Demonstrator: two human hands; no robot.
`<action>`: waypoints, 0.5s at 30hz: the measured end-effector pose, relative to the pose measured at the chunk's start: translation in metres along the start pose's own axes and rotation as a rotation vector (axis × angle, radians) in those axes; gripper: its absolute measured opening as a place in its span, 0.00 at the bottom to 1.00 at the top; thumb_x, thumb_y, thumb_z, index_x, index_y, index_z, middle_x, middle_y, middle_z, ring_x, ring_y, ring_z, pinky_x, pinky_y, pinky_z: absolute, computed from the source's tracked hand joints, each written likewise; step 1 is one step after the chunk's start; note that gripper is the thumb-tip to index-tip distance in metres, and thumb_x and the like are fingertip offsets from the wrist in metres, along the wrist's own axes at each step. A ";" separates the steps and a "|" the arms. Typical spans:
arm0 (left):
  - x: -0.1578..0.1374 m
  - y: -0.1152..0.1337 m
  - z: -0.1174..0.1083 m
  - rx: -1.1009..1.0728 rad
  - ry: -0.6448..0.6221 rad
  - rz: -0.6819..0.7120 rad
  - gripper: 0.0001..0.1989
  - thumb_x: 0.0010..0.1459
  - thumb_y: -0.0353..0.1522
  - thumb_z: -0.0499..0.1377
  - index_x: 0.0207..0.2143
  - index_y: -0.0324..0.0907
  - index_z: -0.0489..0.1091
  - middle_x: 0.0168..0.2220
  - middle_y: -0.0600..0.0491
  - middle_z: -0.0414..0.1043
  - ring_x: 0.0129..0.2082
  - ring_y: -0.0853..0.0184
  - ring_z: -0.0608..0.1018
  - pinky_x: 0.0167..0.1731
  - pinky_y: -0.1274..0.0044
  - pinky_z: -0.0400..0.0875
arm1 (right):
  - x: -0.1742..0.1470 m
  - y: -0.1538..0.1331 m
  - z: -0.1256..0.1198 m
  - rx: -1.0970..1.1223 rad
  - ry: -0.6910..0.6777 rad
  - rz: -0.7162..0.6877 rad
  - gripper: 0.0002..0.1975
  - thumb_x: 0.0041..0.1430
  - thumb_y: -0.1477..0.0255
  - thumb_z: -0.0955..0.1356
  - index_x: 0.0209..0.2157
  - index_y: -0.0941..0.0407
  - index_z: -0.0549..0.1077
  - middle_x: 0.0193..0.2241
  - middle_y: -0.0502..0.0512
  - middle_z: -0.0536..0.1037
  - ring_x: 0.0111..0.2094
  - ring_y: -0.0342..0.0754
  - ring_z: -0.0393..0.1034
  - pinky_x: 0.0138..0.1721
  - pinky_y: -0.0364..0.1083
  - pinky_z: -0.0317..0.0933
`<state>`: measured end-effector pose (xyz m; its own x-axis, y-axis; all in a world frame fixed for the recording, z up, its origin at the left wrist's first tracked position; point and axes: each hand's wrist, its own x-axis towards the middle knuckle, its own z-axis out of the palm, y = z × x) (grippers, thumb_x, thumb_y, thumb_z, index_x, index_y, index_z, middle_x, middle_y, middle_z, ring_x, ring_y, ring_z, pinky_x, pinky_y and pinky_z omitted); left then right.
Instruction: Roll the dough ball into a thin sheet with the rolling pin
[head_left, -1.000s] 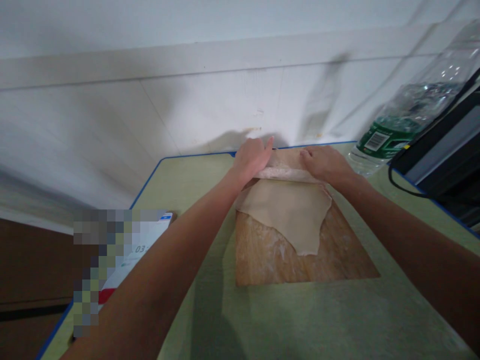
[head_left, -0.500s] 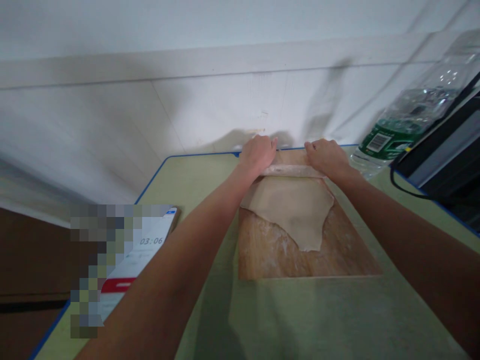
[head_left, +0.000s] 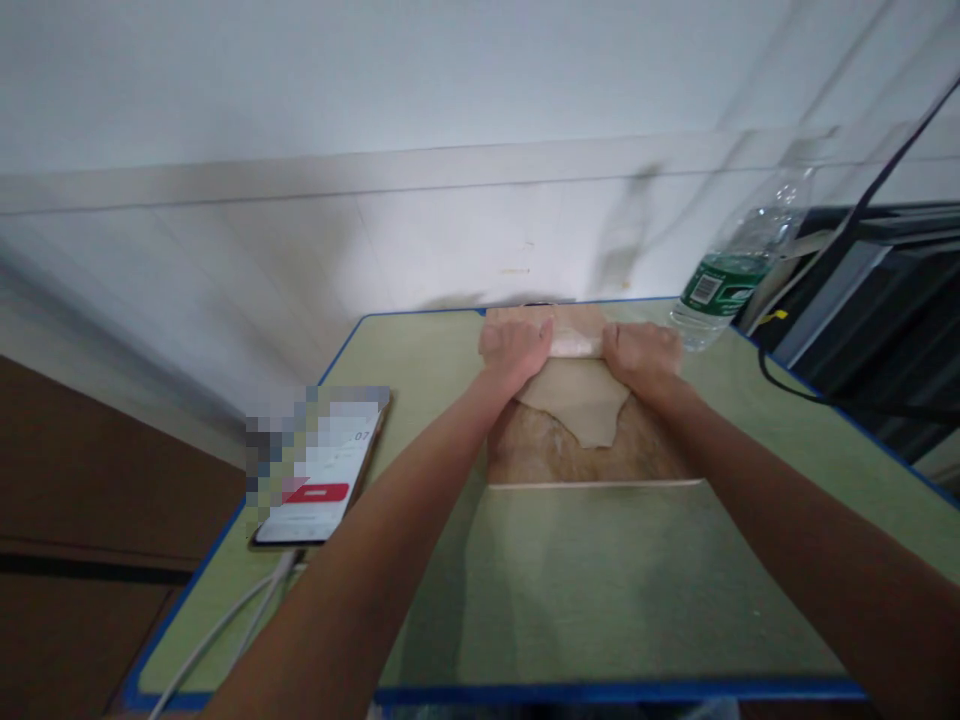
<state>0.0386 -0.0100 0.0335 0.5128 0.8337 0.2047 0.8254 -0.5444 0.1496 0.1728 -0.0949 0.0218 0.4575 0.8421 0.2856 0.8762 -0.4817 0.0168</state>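
A floury rolling pin lies crosswise over the far part of a flat dough sheet. My left hand is closed round the pin's left end, and my right hand grips the right end. Between the hands the middle of the pin shows. The dough has an uneven outline and narrows to a blunt tip towards me. Under it is a wooden board dusted with flour. My forearms cover part of the board's sides.
A phone with a white cable lies left on the green, blue-edged table. A water bottle stands at the back right, near a black cable and dark stacked items. The wall rises behind the table.
The camera view has shifted back, so the table's near edge and the whole phone show. My hands and the rolling pin have come nearer to me over the dough.
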 end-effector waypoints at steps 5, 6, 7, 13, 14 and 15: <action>-0.016 0.001 0.001 0.055 0.098 0.048 0.30 0.66 0.42 0.40 0.40 0.35 0.77 0.41 0.41 0.77 0.45 0.58 0.77 0.49 0.65 0.62 | -0.014 0.001 0.002 0.011 0.082 -0.019 0.29 0.65 0.70 0.49 0.41 0.68 0.76 0.42 0.73 0.77 0.46 0.58 0.71 0.51 0.57 0.57; -0.019 0.001 0.000 0.058 0.105 0.047 0.29 0.66 0.42 0.40 0.40 0.35 0.77 0.41 0.41 0.77 0.45 0.58 0.77 0.49 0.65 0.62 | -0.016 0.002 0.003 0.022 0.091 -0.024 0.28 0.65 0.71 0.49 0.42 0.67 0.76 0.43 0.71 0.77 0.47 0.57 0.70 0.53 0.57 0.55; -0.020 0.001 0.000 0.062 0.109 0.046 0.29 0.65 0.42 0.40 0.40 0.35 0.77 0.41 0.40 0.77 0.45 0.57 0.77 0.49 0.65 0.62 | -0.017 0.002 0.003 0.034 0.101 -0.029 0.27 0.64 0.71 0.50 0.43 0.66 0.75 0.44 0.69 0.77 0.48 0.57 0.69 0.55 0.57 0.53; -0.020 0.002 -0.001 0.071 0.108 0.035 0.28 0.65 0.40 0.40 0.41 0.34 0.77 0.42 0.40 0.77 0.44 0.56 0.77 0.49 0.64 0.62 | -0.017 0.001 0.005 0.071 0.124 -0.013 0.27 0.65 0.69 0.50 0.44 0.62 0.75 0.48 0.67 0.76 0.54 0.56 0.65 0.57 0.58 0.50; -0.018 0.002 0.000 0.070 0.103 0.033 0.28 0.64 0.40 0.40 0.41 0.35 0.77 0.42 0.40 0.77 0.44 0.56 0.77 0.48 0.64 0.63 | -0.016 0.000 0.004 0.066 0.117 -0.008 0.27 0.65 0.69 0.50 0.44 0.63 0.76 0.47 0.67 0.76 0.55 0.57 0.64 0.57 0.58 0.50; -0.016 0.002 0.000 0.068 0.098 0.032 0.28 0.64 0.40 0.40 0.41 0.35 0.77 0.42 0.40 0.77 0.44 0.57 0.77 0.48 0.64 0.63 | -0.014 -0.001 0.003 0.058 0.103 -0.006 0.28 0.65 0.69 0.49 0.43 0.63 0.76 0.47 0.68 0.76 0.54 0.57 0.65 0.56 0.58 0.51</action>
<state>0.0324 -0.0241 0.0302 0.5163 0.8011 0.3027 0.8247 -0.5604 0.0765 0.1659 -0.1060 0.0151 0.4370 0.8138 0.3831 0.8874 -0.4595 -0.0362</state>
